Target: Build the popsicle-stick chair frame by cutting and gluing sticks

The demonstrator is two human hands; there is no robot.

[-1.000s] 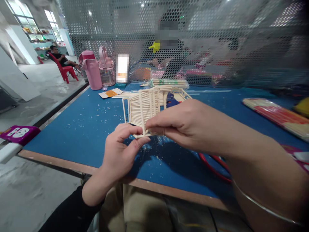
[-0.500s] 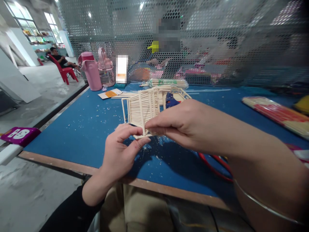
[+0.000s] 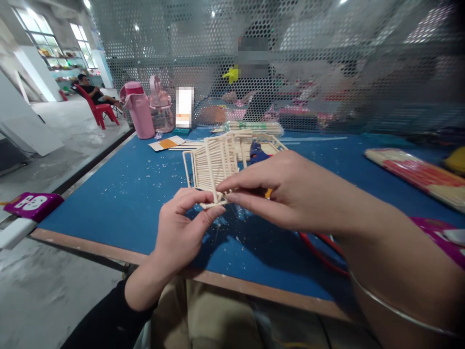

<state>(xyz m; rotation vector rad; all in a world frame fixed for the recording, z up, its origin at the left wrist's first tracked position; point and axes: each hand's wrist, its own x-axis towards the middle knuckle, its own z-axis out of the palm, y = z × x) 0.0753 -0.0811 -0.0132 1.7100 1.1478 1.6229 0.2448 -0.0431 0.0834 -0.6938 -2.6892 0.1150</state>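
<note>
Just left of the frame's centre stands the pale stick model point(image 3: 212, 167), its lower corner pinched between the left hand's point(image 3: 179, 220) thumb and forefinger; the right hand point(image 3: 286, 186) brings its fingertips to that corner, whether gripping I cannot tell; a pink flask point(image 3: 141, 115) stands upper left.

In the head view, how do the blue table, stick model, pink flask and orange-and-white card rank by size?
1. Blue table, by far
2. Stick model, partly covered
3. Pink flask
4. Orange-and-white card
</note>
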